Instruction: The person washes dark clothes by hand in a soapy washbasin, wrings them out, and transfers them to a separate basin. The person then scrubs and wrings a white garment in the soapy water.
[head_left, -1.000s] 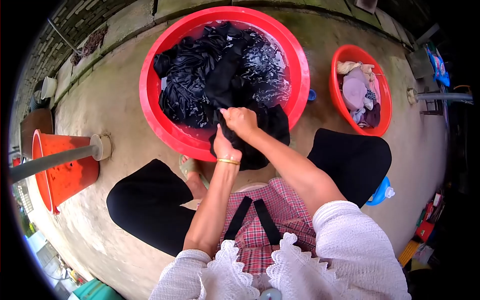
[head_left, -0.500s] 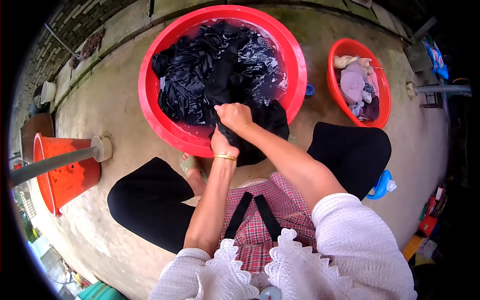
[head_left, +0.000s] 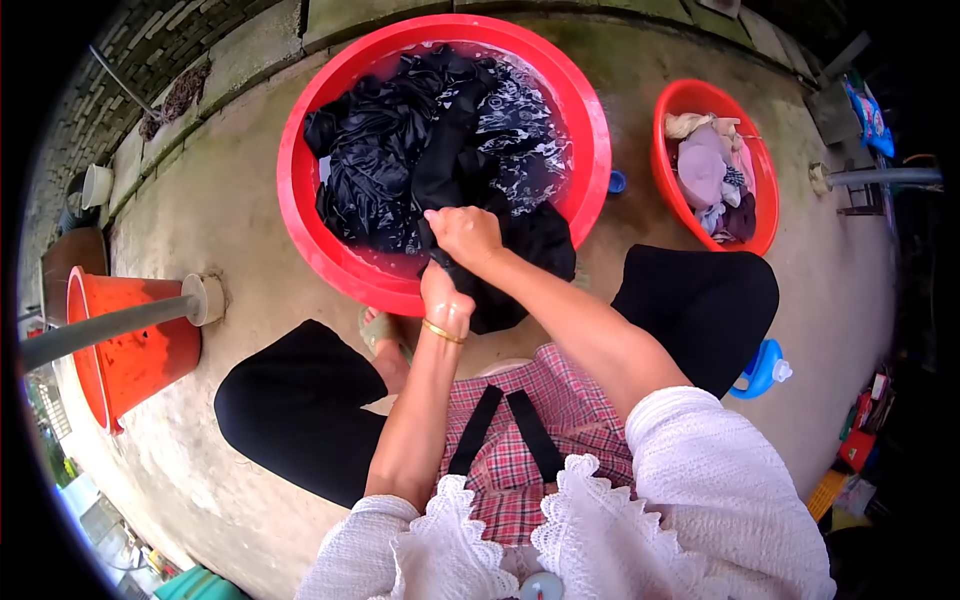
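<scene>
Black garment [head_left: 442, 175] lay across near rim of red tub [head_left: 299, 200], gripped length running away from body into water. Right hand [head_left: 467, 236] clamped on it, farther out; left hand [head_left: 445, 300] closed round it nearer body, fingertips hidden.

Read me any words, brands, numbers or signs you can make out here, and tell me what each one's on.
No text can be read.
Blue packet, upper right: coloured markings, too small and blurred to read.
Blue bottle with the white cap: no lettering I can make out.
Large red tub: no lettering visible.
</scene>
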